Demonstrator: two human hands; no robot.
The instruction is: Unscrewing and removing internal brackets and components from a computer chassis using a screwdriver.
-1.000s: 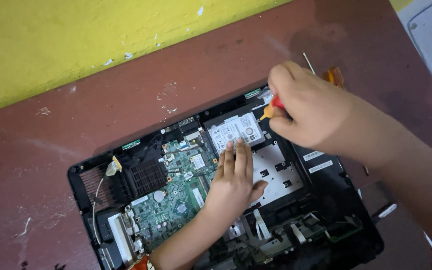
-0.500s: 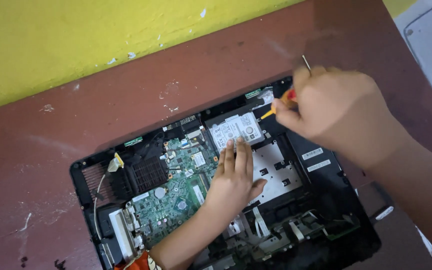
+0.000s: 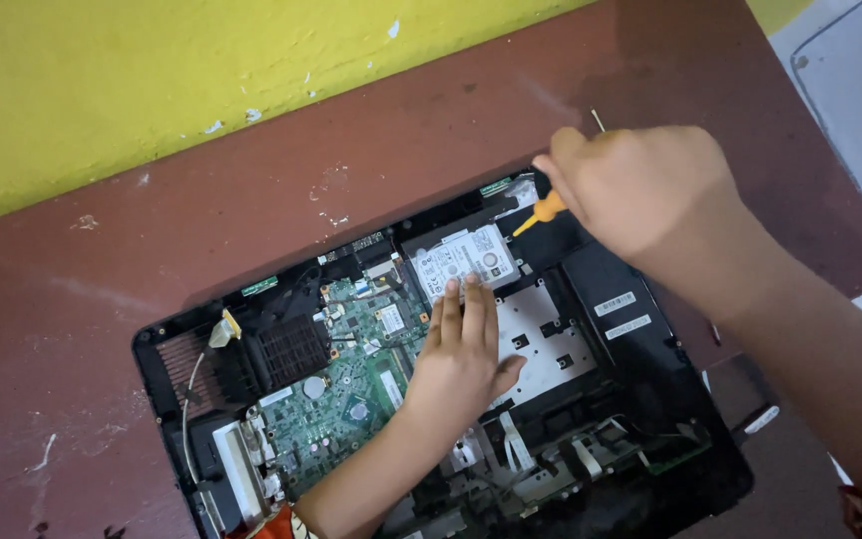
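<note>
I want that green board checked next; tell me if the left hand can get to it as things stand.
Probably yes: the left hand lies flat beside the green circuit board, which sits uncovered in the opened laptop, nothing between.

A reddish-brown desk (image 3: 152, 240), scuffed and flecked with pale paint chips, is seen set against a yellow wall (image 3: 102, 90). An opened black laptop base (image 3: 650, 399) is laid directly on the desk, tilted against the wall line, with its green circuit board (image 3: 341, 389) and silver drive (image 3: 466, 258) exposed. Bare desk surface is left between the laptop base and the wall, and more is seen to the left of the laptop base.
</note>
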